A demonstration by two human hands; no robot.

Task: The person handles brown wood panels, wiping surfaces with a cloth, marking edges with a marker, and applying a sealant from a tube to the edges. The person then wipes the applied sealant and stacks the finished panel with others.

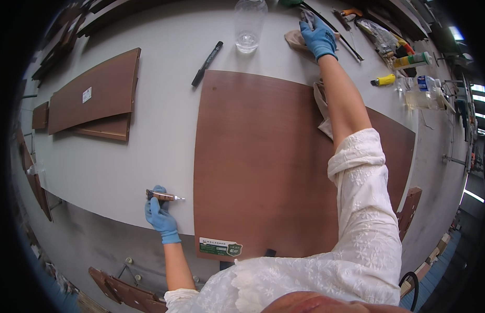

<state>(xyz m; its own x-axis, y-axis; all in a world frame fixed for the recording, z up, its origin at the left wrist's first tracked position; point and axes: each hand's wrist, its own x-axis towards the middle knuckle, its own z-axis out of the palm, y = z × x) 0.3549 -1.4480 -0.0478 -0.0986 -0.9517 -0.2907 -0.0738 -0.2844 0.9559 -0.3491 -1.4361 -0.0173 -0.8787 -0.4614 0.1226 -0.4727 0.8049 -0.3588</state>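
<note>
I have the large reddish-brown wooden panel (263, 156) lying flat on the pale grey surface (159, 151), a green-and-white label (220, 248) on its near edge, and I place everything by it. Just left of the panel's near part, my left grip (161, 219), in a light blue glove, is closed around a small brown tube with a dark cap and a white nozzle (165, 197); the nozzle points towards the panel without touching it.

My right grip (322, 41), gloved the same, is beyond the panel's far edge, fingers at a crumpled greyish cloth (308, 19); I cannot tell how far they are closed or whether they have hold of it. A beige cloth (294, 38) lies beside that hand.

Beyond the panel's far left corner I see a black capped marker (207, 63) and a clear plastic bottle (247, 28). Well left of the panel, thin brown boards (96, 88) overlap. Off its far right side is a yellow-handled utility knife (384, 80).
</note>
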